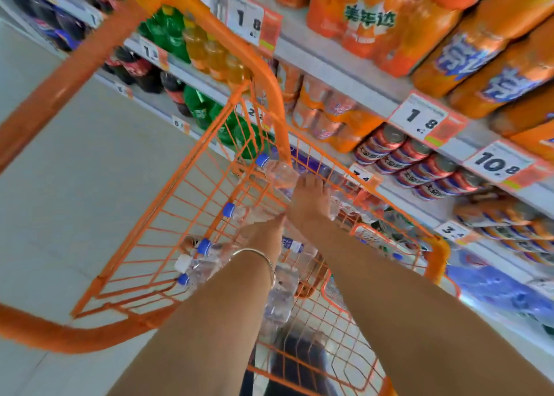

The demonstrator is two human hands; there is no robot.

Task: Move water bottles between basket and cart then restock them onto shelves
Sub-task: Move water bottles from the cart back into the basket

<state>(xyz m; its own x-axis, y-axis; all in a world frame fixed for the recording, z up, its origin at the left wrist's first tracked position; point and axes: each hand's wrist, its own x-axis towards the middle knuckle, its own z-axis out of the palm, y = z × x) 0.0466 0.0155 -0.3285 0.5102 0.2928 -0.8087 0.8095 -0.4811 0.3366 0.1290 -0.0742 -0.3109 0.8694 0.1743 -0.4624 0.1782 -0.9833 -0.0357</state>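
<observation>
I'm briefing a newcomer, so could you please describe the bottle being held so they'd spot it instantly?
Find the orange wire cart beside the drink shelves. At its far top rim, the right hand grips a clear water bottle. Unlike the blue-capped bottles lying lower, it is raised to the rim.

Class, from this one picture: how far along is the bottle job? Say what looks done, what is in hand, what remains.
Done: several bottles already lie in the orange cart. In hand: the right hand grips one bottle at the cart's rim; the left hand reaches beside another. Left: restocking; no water shows clearly on the shelves.
</observation>
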